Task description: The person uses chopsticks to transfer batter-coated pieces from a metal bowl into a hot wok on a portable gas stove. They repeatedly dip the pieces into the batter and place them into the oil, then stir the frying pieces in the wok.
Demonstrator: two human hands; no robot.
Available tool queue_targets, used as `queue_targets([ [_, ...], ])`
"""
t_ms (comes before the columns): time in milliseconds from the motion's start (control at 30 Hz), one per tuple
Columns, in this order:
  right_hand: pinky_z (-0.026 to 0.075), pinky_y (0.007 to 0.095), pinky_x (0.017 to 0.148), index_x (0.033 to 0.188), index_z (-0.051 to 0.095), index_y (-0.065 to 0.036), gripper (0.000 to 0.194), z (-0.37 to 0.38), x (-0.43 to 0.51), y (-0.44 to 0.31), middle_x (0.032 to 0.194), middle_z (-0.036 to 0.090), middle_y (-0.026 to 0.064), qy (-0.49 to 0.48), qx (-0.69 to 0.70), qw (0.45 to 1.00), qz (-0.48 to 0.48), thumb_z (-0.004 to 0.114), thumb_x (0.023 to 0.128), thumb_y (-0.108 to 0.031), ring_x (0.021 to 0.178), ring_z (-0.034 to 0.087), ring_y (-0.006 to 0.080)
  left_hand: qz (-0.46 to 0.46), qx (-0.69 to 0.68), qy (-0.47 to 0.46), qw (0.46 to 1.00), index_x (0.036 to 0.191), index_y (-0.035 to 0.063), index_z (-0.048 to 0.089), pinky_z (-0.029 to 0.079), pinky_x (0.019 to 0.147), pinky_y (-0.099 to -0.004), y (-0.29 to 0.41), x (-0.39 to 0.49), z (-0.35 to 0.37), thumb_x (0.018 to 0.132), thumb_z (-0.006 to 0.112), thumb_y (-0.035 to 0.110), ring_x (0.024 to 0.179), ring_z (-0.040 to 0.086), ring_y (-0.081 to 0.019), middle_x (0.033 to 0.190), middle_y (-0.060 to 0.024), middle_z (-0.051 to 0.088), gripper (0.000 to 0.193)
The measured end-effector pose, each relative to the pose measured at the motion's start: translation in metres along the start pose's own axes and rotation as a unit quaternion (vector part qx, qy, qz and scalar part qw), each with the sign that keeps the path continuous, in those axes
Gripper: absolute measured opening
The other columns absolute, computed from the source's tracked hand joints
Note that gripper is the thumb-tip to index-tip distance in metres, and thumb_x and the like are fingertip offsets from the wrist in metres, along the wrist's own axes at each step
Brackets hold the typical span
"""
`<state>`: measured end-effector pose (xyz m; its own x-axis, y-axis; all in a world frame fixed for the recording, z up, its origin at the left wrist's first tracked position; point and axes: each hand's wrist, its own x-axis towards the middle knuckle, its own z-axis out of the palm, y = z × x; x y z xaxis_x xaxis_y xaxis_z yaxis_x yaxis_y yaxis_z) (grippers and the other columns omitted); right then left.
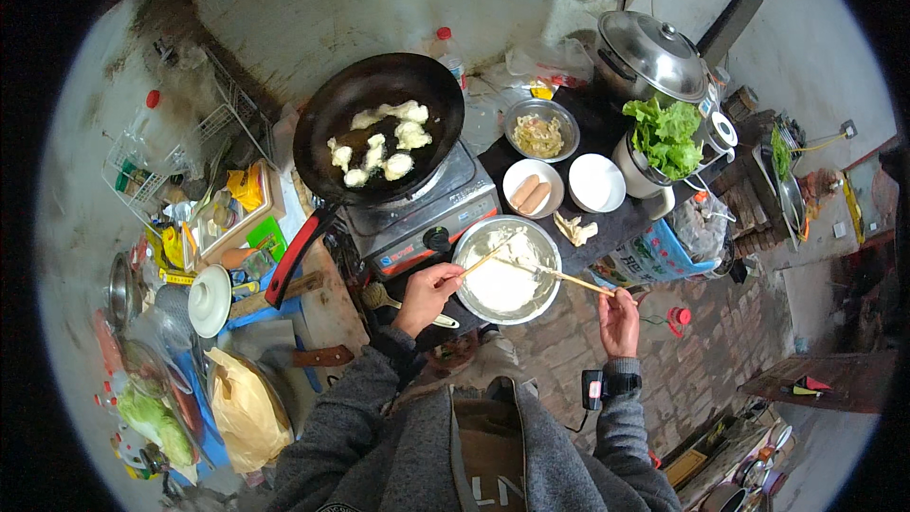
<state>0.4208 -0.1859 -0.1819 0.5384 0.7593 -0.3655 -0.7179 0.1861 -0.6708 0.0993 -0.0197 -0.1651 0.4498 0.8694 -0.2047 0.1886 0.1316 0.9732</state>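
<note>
My left hand (429, 296) pinches a wooden chopstick (485, 262) by its end, slanting up over a metal bowl (463, 299). My right hand (620, 321) grips another chopstick (583, 283), which reaches in over the bowl's right rim. White batter (506, 288) fills the bowl's bottom, and a batter-coated lump (522, 252) lies around the chopstick tips; whether it is held by them I cannot tell. Beyond, a black frying pan (320, 114) sits on a portable gas stove (426, 227). Several pale battered pieces (398, 166) lie in its oil.
The pan's red-and-black handle (302, 256) juts toward my left side. Right of the stove stand a bowl with two sausages (530, 195), a white bowl (597, 183), a bowl of shredded food (538, 135) and lettuce (665, 135). A cleaver (320, 357) lies at left.
</note>
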Motion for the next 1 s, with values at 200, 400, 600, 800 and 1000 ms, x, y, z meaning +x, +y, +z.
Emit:
queue_targets([
  [200, 0.053, 0.0296, 0.085, 0.095, 0.056, 0.002, 0.012, 0.003, 0.006, -0.002, 0.098, 0.06, 0.009, -0.027, -0.003, 1.0, 0.0, 0.053, 0.091, -0.009, 0.097, 0.059, 0.0211, -0.06, -0.079, -0.056, 0.994, 0.106, -0.0014, 0.062, 0.038, 0.052, -0.0196, 0.002, -0.001, -0.003, 0.088, 0.058, 0.006, 0.059, 0.045, -0.0037, 0.079, 0.0015, 0.061, 0.02],
  [400, 0.052, 0.0309, 0.083, 0.096, 0.055, 0.002, 0.013, -0.002, 0.011, 0.002, 0.098, 0.06, 0.0106, 0.004, -0.031, 0.999, -0.006, 0.051, 0.091, -0.009, 0.097, 0.06, 0.0215, -0.05, 0.033, 0.009, 0.998, 0.099, -0.0031, 0.063, 0.046, 0.061, -0.0239, -0.014, 0.0, -0.004, 0.084, 0.06, 0.005, 0.067, 0.057, -0.0091, 0.079, -0.0051, 0.066, 0.018],
  [600, 0.053, 0.032, 0.077, 0.096, 0.054, 0.003, 0.014, -0.01, 0.006, 0.005, 0.097, 0.061, 0.0149, 0.04, -0.1, 0.994, -0.015, 0.051, 0.091, -0.009, 0.086, 0.062, 0.0223, -0.031, 0.081, 0.024, 0.996, 0.099, -0.0037, 0.063, 0.047, 0.064, -0.0248, -0.029, 0.001, -0.005, 0.084, 0.059, 0.004, 0.071, 0.059, -0.0097, 0.081, -0.0059, 0.066, 0.017],
  [800, 0.055, 0.0315, 0.07, 0.098, 0.053, 0.004, 0.014, 0.009, 0.002, 0.026, 0.096, 0.063, 0.0194, 0.058, -0.143, 0.987, -0.035, 0.052, 0.09, -0.008, 0.076, 0.065, 0.0236, -0.03, 0.054, -0.007, 0.998, 0.1, -0.0039, 0.062, 0.045, 0.062, -0.0249, -0.023, -0.001, -0.005, 0.085, 0.059, 0.004, 0.07, 0.055, -0.0081, 0.08, -0.0031, 0.064, 0.017],
  [1000, 0.054, 0.0312, 0.067, 0.095, 0.055, 0.003, 0.013, 0.028, 0.002, 0.031, 0.088, 0.064, 0.014, 0.069, -0.158, 0.979, -0.108, 0.053, 0.091, -0.009, 0.073, 0.064, 0.0216, 0.004, 0.129, 0.031, 0.991, 0.095, -0.0032, 0.064, 0.048, 0.062, -0.0295, -0.025, -0.002, -0.01, 0.082, 0.061, 0.005, 0.066, 0.062, -0.017, 0.076, -0.0129, 0.065, 0.016],
])
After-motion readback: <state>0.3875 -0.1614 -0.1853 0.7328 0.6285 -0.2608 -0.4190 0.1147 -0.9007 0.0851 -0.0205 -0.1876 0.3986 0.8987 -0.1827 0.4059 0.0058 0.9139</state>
